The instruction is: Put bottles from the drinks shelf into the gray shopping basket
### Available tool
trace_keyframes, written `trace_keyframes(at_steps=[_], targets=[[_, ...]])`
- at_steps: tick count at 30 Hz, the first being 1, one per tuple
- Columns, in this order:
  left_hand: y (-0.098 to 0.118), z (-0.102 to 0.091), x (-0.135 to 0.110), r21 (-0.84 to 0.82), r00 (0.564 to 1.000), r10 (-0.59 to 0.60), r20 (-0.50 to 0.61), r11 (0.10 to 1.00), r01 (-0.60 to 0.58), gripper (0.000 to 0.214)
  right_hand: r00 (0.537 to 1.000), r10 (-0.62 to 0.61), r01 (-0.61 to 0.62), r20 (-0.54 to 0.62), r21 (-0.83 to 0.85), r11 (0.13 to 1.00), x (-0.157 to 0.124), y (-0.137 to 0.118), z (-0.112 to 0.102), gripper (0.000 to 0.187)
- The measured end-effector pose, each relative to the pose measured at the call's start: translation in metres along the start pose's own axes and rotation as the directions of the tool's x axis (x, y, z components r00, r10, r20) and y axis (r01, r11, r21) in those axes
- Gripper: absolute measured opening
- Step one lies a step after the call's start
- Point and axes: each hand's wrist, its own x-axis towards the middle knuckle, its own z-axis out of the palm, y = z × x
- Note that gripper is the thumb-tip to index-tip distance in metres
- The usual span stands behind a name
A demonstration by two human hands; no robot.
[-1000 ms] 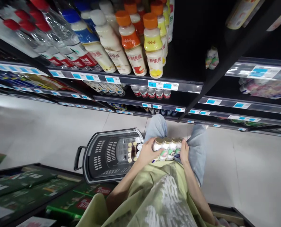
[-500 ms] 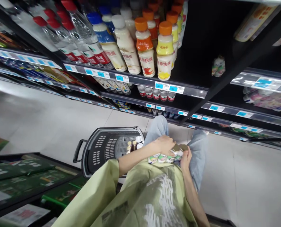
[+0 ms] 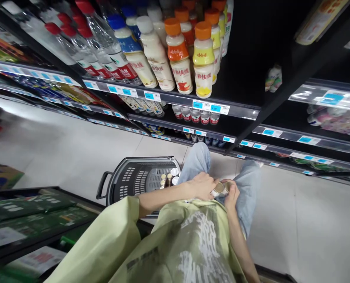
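Observation:
Low in front of my lap, a shrink-wrapped-looking pack of small bottles (image 3: 218, 188) shows two round gold-brown ends facing up. My left hand (image 3: 204, 185) lies over its left part with the fingers curled. At its right end, my right hand (image 3: 231, 194) has its fingers wrapped round the edge. The rest of the pack is hidden behind my left forearm and shirt. A grey shopping basket (image 3: 127, 159) stands on the floor beyond my left arm. Inside it are several small bottles (image 3: 169, 177) with gold or white caps.
Ahead runs a black shelf with several milk drink bottles (image 3: 182, 65) and red-capped water bottles (image 3: 102, 51). A similar small pack (image 3: 273, 78) sits deeper on the shelf to the right. Green cartons (image 3: 39, 212) are stacked at lower left. A cardboard box (image 3: 4, 175) stands at far left.
The pack has tipped and sunk lower behind my left forearm, so its coloured bottle sides are now mostly hidden. Both hands stay on it. A dark and red shape has appeared at far left.

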Motion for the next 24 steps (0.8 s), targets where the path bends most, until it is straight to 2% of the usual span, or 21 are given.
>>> trace_keyframes(at_steps=[2,5,9,13,17,20,24], targets=[[-0.004,-0.003,-0.004,-0.030,1.000,-0.017,-0.007,0.999,0.017,0.056,0.999,0.036,-0.036,0.015,-0.004,0.999,0.000,0.004,-0.002,0.063],[-0.016,-0.007,-0.018,-0.095,0.997,-0.070,-0.028,0.993,0.067,0.051,0.993,0.112,-0.112,-0.042,0.011,0.994,0.002,0.010,-0.002,0.066],[-0.045,-0.009,-0.050,-0.157,0.967,-0.247,-0.055,0.959,0.236,0.056,0.978,0.191,-0.184,-0.086,0.083,0.979,0.008,0.013,0.003,0.069],[-0.078,-0.002,-0.089,-0.256,0.864,-0.502,-0.045,0.841,0.476,0.058,0.969,0.243,-0.238,-0.047,0.093,0.967,0.012,0.015,0.007,0.069],[-0.104,0.019,-0.126,-0.373,0.743,-0.668,-0.045,0.701,0.608,0.049,0.965,0.261,-0.261,0.011,0.049,0.964,0.014,0.015,0.009,0.068],[-0.123,0.046,-0.146,-0.333,0.670,-0.740,-0.056,0.646,0.686,0.049,0.962,0.270,-0.271,0.029,0.016,0.963,0.014,0.015,0.010,0.066],[-0.153,0.099,-0.163,-0.231,0.560,-0.828,0.014,0.543,0.808,0.051,0.959,0.284,-0.283,0.013,-0.040,0.958,0.013,0.013,0.011,0.063]])
